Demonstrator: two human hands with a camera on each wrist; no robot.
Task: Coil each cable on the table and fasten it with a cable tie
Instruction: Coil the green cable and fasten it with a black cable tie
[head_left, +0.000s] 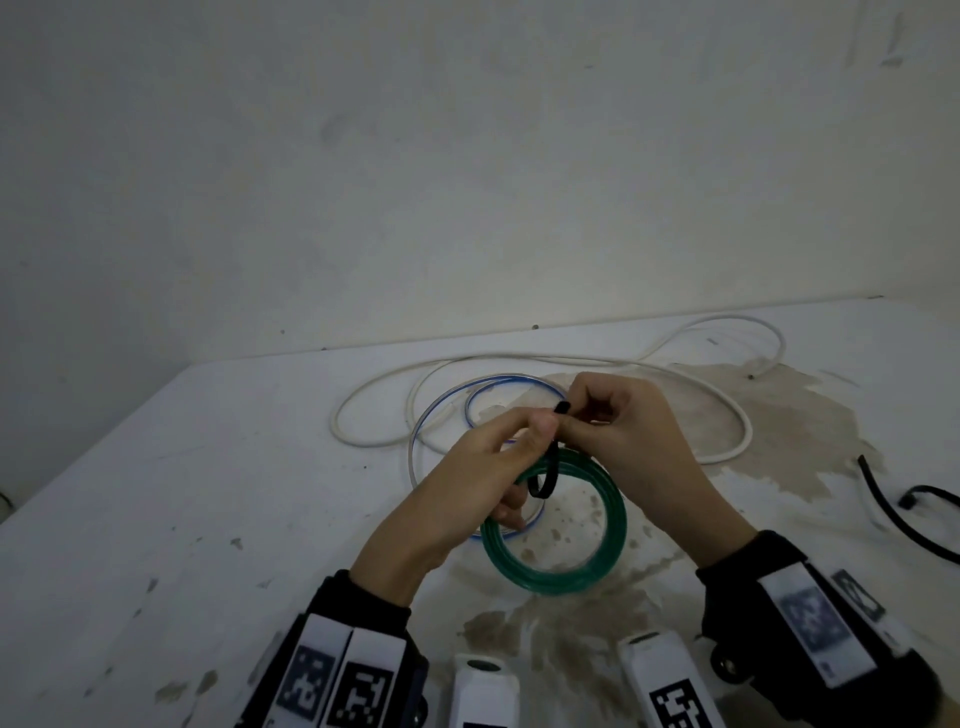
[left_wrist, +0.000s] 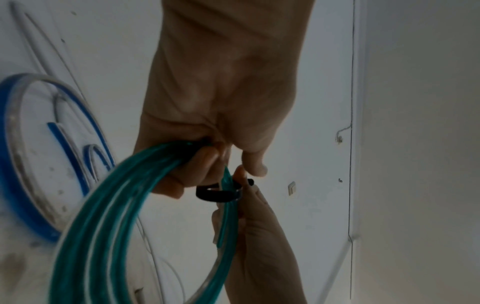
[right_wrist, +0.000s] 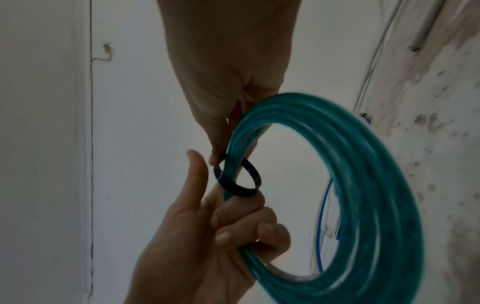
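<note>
Green cable (head_left: 558, 525) is already wound into a coil and is held up over the table (head_left: 208, 493) in the head view, with a black cable tie (head_left: 545, 475) looped loosely around its strands; the left hand (head_left: 467, 483) is closed around the coil, while the right hand (head_left: 628, 431) pinches the ends of the tie, so the fastening seems not yet pulled tight. A white cable (head_left: 571, 364), a blue-striped clear cable (head_left: 467, 400) and a black cable (head_left: 893, 514) are seen lying loose, so most of the task is judged to remain. From the left wrist, the open loop of the tie (left_wrist: 218, 193) is shown clearly. From the right wrist, the left fingers (right_wrist: 246, 226) curled around the coil (right_wrist: 363, 185) are revealed.
</note>
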